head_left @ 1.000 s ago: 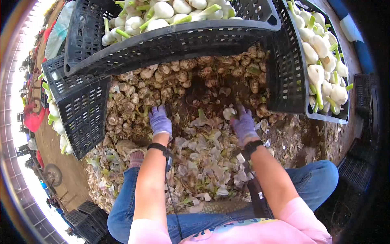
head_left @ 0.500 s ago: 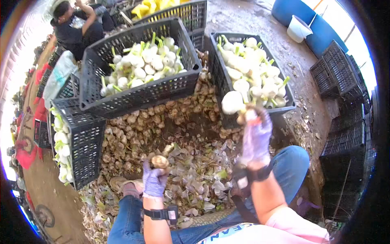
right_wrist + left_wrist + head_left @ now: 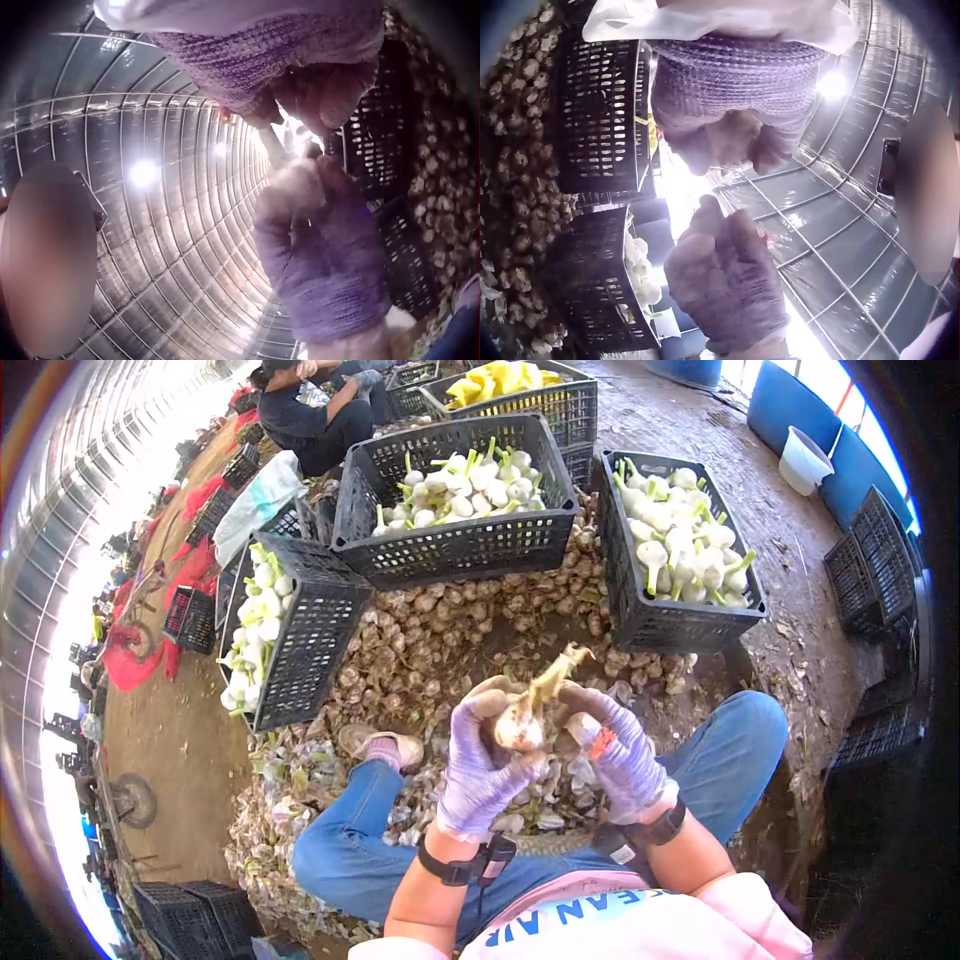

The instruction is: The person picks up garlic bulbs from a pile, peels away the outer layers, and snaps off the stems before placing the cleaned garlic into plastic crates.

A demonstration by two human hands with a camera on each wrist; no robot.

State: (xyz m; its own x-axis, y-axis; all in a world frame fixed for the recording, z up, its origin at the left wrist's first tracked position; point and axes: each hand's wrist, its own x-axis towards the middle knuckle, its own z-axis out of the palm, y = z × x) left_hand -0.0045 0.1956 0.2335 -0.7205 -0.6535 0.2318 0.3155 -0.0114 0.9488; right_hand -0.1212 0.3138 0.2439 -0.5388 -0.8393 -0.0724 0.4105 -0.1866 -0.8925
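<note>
You wore purple knit gloves [image 3: 468, 805] — an orange-red patch [image 3: 601, 742] on the right hand [image 3: 625, 765] — black wrist straps [image 3: 447, 870], blue jeans [image 3: 735, 740] and a pale pink shirt [image 3: 660, 932] with blue letters [image 3: 571, 914].

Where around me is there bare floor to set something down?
Right: fairly bare floor between the right garlic crate and the black crates stacked beyond. Left: brown floor between the left garlic crate and the wheel. Crowded: in front of your legs, mostly unpeeled bulbs and peelings.
</note>
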